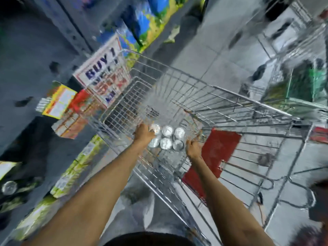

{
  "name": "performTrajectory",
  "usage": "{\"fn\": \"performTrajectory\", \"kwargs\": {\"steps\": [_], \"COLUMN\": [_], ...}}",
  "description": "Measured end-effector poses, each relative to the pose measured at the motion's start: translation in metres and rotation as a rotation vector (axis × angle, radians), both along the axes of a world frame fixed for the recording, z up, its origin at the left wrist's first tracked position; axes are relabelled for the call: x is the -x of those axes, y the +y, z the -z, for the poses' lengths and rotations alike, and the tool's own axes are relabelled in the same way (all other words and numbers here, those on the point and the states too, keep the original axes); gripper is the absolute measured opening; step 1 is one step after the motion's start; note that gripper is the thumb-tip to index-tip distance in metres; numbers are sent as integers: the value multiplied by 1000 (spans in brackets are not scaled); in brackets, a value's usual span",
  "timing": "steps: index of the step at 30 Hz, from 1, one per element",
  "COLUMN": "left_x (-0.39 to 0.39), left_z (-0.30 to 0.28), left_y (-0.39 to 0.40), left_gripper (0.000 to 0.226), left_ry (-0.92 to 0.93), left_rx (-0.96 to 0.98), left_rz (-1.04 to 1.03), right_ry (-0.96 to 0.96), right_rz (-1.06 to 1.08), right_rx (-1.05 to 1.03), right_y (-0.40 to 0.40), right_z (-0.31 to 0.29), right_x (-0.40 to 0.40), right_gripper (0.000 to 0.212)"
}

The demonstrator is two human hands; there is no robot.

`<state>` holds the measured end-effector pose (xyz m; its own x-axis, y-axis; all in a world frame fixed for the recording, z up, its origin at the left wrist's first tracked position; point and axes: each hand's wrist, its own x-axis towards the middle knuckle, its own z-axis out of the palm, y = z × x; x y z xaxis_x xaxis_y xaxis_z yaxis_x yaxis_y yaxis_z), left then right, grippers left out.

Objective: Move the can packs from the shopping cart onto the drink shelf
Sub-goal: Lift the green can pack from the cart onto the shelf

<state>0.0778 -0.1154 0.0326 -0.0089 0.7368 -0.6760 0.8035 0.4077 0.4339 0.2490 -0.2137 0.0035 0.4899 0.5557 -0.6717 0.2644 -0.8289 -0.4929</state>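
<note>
The left hand [144,133] reaches down into the cart and lies on the left end of a six-pack of silver-topped cans [166,138], its fingers curled over the corner can; blur hides whether they truly grip. The right hand [193,148] sits at the pack's right end, fingers bent against the side of the nearest can, and again the firmness of the hold cannot be told. Between the two hands the pack rests low in the basket of the silver wire shopping cart [204,89], its six round lids facing up in two rows. Just right of the right hand is the cart's red plastic flap [218,150]. Beyond the left hand, outside the cart wall, a white "BUY 1" promotional sign [102,71] hangs on the grey store shelf [35,50].
</note>
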Motion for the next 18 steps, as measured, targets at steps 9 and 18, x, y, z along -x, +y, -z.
{"fn": "performTrajectory", "kwargs": {"steps": [9, 18], "left_x": [-11, -13], "left_z": [39, 29], "left_y": [-3, -7], "left_gripper": [39, 52], "left_ry": [82, 60], "left_rx": [194, 37], "left_rz": [-131, -281], "right_ry": [378, 253], "right_rz": [145, 116], "right_rx": [-21, -132], "right_y": [15, 7], "right_z": [36, 21], "right_x": [-6, -10], "right_gripper": [41, 46]}}
